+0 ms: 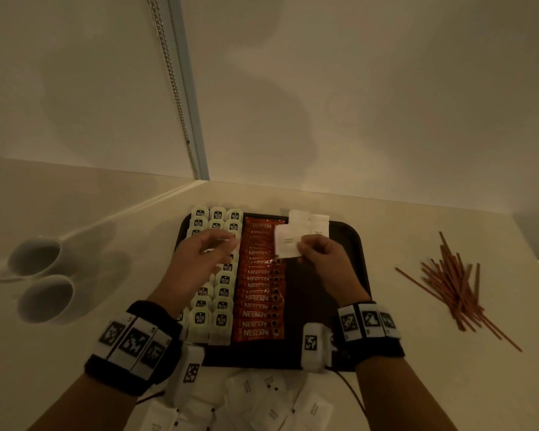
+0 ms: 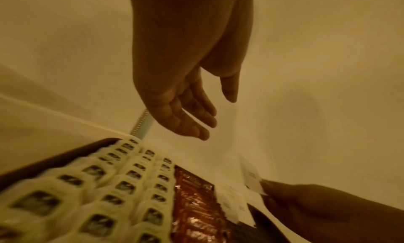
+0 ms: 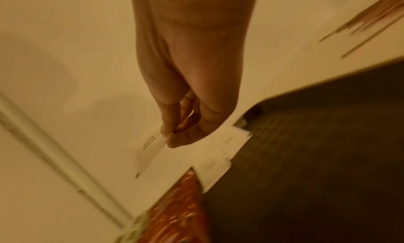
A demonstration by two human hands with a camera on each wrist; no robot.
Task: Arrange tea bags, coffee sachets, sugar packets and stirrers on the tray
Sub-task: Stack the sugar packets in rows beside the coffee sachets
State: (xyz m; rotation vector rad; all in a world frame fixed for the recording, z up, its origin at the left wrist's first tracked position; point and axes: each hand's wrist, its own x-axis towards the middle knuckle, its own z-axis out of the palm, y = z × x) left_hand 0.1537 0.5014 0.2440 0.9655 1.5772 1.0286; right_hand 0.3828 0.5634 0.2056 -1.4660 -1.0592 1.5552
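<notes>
Tray [image 1: 349, 241]: dark, on the desk [image 1: 417, 213], part filled.
Tea bags [image 1: 223, 281]: three columns down the tray's left side, overlapped.
Coffee sachets [image 1: 259, 293]: one red shingled column just right of the tea.
Sugar packets on the tray [image 1: 308, 220]: two at the far edge, starting the third section.
Sugar packet in hand [image 1: 287, 244]: my right hand [image 1: 321, 259] pinches its near corner between thumb and fingertip, holding it above the tray, just in front of the two laid ones.
Left hand [image 1: 206, 253]: fingers spread and relaxed, holding nothing, hovering over the tea columns.
Loose sugar packets [image 1: 262, 402]: heaped on the desk at the tray's near edge.
Stirrers [image 1: 455, 290]: scattered on the desk, well right of the tray (untouched, by my reading).
Handling note: I would lower this packet flat, edges square to the sachet column, overlapping its neighbours evenly, and let go only once it lies still, so the thin paper does not skate.
</notes>
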